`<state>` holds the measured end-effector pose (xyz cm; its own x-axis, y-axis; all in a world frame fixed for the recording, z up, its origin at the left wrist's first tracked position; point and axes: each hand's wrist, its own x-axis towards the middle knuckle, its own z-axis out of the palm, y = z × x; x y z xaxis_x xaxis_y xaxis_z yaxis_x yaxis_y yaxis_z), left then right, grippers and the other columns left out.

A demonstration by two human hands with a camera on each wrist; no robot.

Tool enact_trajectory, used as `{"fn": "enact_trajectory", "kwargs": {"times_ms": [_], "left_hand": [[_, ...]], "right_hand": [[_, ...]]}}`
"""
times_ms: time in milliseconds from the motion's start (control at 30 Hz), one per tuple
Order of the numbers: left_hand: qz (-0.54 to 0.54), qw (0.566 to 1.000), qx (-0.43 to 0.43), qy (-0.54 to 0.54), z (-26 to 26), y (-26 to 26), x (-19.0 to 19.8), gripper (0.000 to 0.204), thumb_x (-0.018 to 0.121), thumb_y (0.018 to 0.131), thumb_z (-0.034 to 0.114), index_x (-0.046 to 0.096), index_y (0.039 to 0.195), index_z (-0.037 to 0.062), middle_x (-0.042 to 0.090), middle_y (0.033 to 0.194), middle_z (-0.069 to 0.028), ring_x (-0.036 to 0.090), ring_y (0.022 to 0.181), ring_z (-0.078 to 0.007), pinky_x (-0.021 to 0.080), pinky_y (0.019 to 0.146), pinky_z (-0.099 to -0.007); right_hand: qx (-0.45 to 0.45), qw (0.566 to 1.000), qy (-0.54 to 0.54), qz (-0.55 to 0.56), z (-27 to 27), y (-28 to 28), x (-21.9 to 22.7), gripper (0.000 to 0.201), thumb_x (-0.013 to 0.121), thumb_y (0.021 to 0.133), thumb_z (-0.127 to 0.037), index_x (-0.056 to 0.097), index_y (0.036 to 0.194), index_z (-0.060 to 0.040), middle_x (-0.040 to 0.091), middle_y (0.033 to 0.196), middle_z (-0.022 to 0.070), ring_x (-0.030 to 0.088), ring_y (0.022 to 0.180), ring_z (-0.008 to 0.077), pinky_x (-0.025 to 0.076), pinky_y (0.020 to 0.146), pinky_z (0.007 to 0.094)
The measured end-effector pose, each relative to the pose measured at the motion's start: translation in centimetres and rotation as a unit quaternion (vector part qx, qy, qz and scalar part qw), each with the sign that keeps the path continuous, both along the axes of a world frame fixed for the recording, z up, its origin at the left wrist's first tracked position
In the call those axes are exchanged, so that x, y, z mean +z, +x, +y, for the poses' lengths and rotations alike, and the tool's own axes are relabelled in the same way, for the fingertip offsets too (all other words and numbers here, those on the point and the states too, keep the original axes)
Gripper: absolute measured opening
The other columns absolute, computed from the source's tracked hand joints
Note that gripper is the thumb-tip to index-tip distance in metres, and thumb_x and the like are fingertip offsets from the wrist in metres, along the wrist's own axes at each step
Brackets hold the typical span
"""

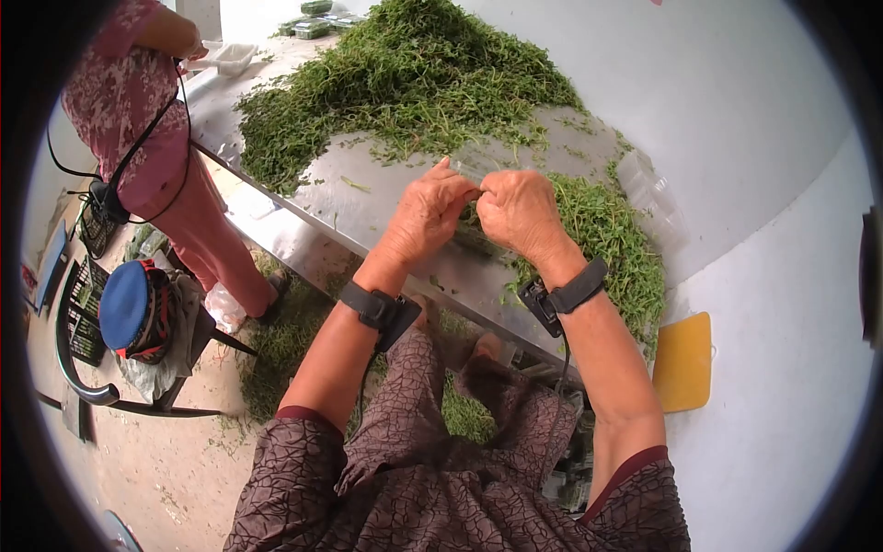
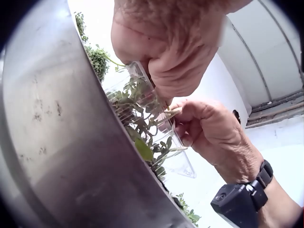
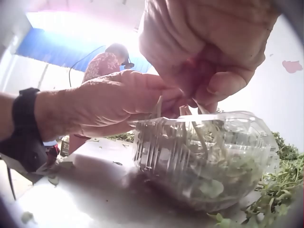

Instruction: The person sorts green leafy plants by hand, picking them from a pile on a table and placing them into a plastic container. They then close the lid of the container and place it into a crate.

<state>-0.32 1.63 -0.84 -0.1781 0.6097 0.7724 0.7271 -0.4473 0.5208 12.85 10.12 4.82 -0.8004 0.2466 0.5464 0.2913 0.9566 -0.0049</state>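
My left hand [image 1: 425, 213] and right hand [image 1: 521, 213] meet fingertip to fingertip above the metal table. Just beneath them stands a clear plastic container [image 3: 156, 154], partly filled with leafy green stems [image 3: 211, 187]. In the right wrist view, the fingers of both hands are curled together over its rim, with pale stem ends rising beside them. Both hands pinch thin stems at the place where they meet; the fingertips are partly hidden. From the left wrist side, the right hand [image 2: 204, 123] lies close against the container's edge, beside cut stems [image 2: 173, 151].
A large heap of greens [image 1: 423, 83] covers the back of the metal table [image 1: 345, 189], with more greens [image 1: 607, 239] at right. Empty clear containers [image 1: 648, 189] stand by the wall. Another person [image 1: 152, 147] stands left, near a chair with a blue cap-like item [image 1: 129, 304].
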Motion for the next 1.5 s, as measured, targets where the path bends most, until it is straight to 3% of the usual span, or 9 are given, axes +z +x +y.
{"fn": "enact_trajectory", "kwargs": {"times_ms": [233, 300, 467, 567, 800, 1033, 1100, 1267, 1500], "left_hand": [[-0.026, 1.0, 0.004, -0.015, -0.2, -0.3, -0.2, 0.014, 0.054, 0.09, 0.003, 0.064, 0.101, 0.0025, 0.066, 0.09, -0.0158, 0.064, 0.089, -0.0317, 0.033, 0.111, -0.0454], [-0.044, 0.999, 0.001, -0.003, -0.2, -0.2, -0.2, 0.017, 0.053, 0.093, 0.006, 0.064, 0.106, 0.0037, 0.067, 0.097, -0.0164, 0.064, 0.096, -0.0312, 0.034, 0.11, -0.0438], [-0.117, 0.991, 0.042, 0.047, -1.9, -0.5, 0.0, 0.028, 0.05, 0.096, 0.012, 0.059, 0.122, 0.0068, 0.059, 0.126, -0.0137, 0.058, 0.114, -0.0295, 0.045, 0.096, -0.0362], [-0.082, 0.992, 0.077, 0.053, -2.9, -1.1, -0.6, 0.025, 0.053, 0.094, 0.011, 0.061, 0.118, 0.0057, 0.059, 0.122, -0.0149, 0.06, 0.104, -0.0312, 0.05, 0.086, -0.0365], [0.009, 0.996, 0.087, 0.011, -4.4, -1.1, -2.1, 0.026, 0.053, 0.094, 0.011, 0.06, 0.12, 0.0071, 0.059, 0.123, -0.015, 0.059, 0.11, -0.0304, 0.048, 0.09, -0.0366], [-0.057, 0.989, 0.139, -0.014, -4.4, -0.8, -2.7, 0.028, 0.057, 0.09, 0.003, 0.061, 0.117, 0.0054, 0.062, 0.114, -0.0153, 0.062, 0.102, -0.0304, 0.05, 0.082, -0.0355], [-0.047, 0.988, 0.149, -0.011, -4.2, -1.1, -2.7, 0.026, 0.059, 0.088, 0.002, 0.063, 0.114, 0.0046, 0.063, 0.11, -0.0149, 0.063, 0.097, -0.0295, 0.051, 0.08, -0.0349], [-0.041, 0.987, 0.153, -0.025, -3.9, -1.3, -2.2, 0.015, 0.063, 0.085, 0.002, 0.067, 0.1, 0.0017, 0.065, 0.085, -0.0103, 0.063, 0.072, -0.0219, 0.05, 0.065, -0.0302], [-0.02, 0.988, 0.144, -0.045, -4.2, -1.0, -1.3, 0.013, 0.064, 0.084, 0.001, 0.067, 0.096, 0.0024, 0.063, 0.078, -0.0086, 0.06, 0.067, -0.0198, 0.047, 0.059, -0.0299]], "right_hand": [[-0.055, 0.959, -0.227, 0.158, 1.1, 0.6, 1.6, 0.015, 0.054, 0.079, -0.005, 0.065, 0.072, 0.0019, 0.064, 0.065, 0.0174, 0.064, 0.058, 0.0245, 0.054, 0.056, 0.0361], [-0.004, 0.848, -0.46, 0.262, 1.0, 1.2, 2.5, 0.015, 0.052, 0.084, -0.004, 0.065, 0.081, 0.0042, 0.066, 0.073, 0.0128, 0.064, 0.061, 0.0168, 0.055, 0.054, 0.0292], [-0.009, 0.807, -0.508, 0.301, 0.6, 3.4, 3.3, 0.017, 0.048, 0.085, -0.001, 0.061, 0.089, 0.0083, 0.065, 0.083, 0.0139, 0.065, 0.066, 0.0151, 0.056, 0.056, 0.0253], [-0.006, 0.783, -0.535, 0.317, 0.4, 4.4, 2.2, 0.017, 0.046, 0.084, 0.002, 0.059, 0.091, 0.0092, 0.064, 0.088, 0.0156, 0.067, 0.07, 0.0173, 0.057, 0.06, 0.026], [0.015, 0.73, -0.588, 0.347, -0.3, 5.0, 0.4, 0.017, 0.044, 0.083, 0.006, 0.057, 0.092, 0.009, 0.063, 0.089, 0.0159, 0.069, 0.078, 0.0205, 0.059, 0.066, 0.027], [-0.007, 0.816, -0.523, 0.246, -0.4, 4.1, -2.1, 0.018, 0.051, 0.088, 0.0, 0.064, 0.1, 0.0069, 0.067, 0.103, 0.0151, 0.068, 0.087, 0.0191, 0.056, 0.076, 0.0285], [-0.03, 0.93, -0.331, 0.158, -0.7, 4.4, -2.6, 0.02, 0.054, 0.087, -0.001, 0.067, 0.101, 0.0048, 0.067, 0.113, 0.014, 0.067, 0.09, 0.0188, 0.053, 0.077, 0.0297], [-0.032, 0.944, -0.288, 0.157, -1.0, 5.1, -2.2, 0.02, 0.058, 0.085, -0.004, 0.068, 0.1, 0.0029, 0.067, 0.115, 0.0153, 0.066, 0.1, 0.0246, 0.05, 0.086, 0.0336], [-0.023, 0.958, -0.233, 0.164, -2.0, 6.0, -2.3, 0.018, 0.058, 0.085, -0.002, 0.068, 0.098, 0.0029, 0.068, 0.109, 0.0163, 0.065, 0.102, 0.0274, 0.049, 0.089, 0.0349]]}}
